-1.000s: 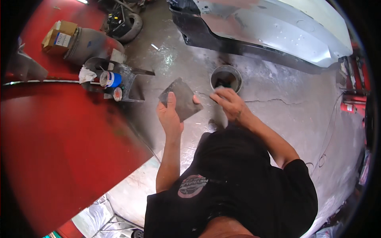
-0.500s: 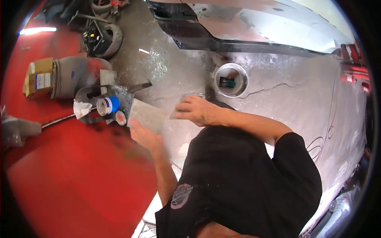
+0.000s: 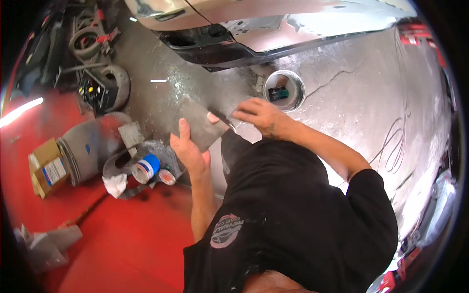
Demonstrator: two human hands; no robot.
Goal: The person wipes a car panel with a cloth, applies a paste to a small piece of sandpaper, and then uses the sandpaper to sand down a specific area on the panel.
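Observation:
My left hand [image 3: 190,154] grips a thin flat grey board [image 3: 198,124] from its near-left side, thumb raised along the edge and the other fingers mostly hidden. A small pinkish lump [image 3: 212,117] shows near the board's right corner; what it is I cannot tell. My right hand [image 3: 266,118] is closed on a thin spreader blade [image 3: 231,126], partly hidden by the fingers and blurred. One edge of the blade shines close to the board's right corner; whether they touch is unclear.
A car body panel [image 3: 312,31] with sanded patches spans the far side. A white bucket [image 3: 298,100] stands on the floor. At left, a blue-and-white can [image 3: 146,168], crumpled white paper [image 3: 115,185] and a cardboard box [image 3: 49,168] sit around a red surface [image 3: 132,239]. Hoses lie at right.
My view has shifted, so the left-side items sit lower. The board has turned and tilted in my left hand. My right hand, with the blade, has moved to the board's right corner.

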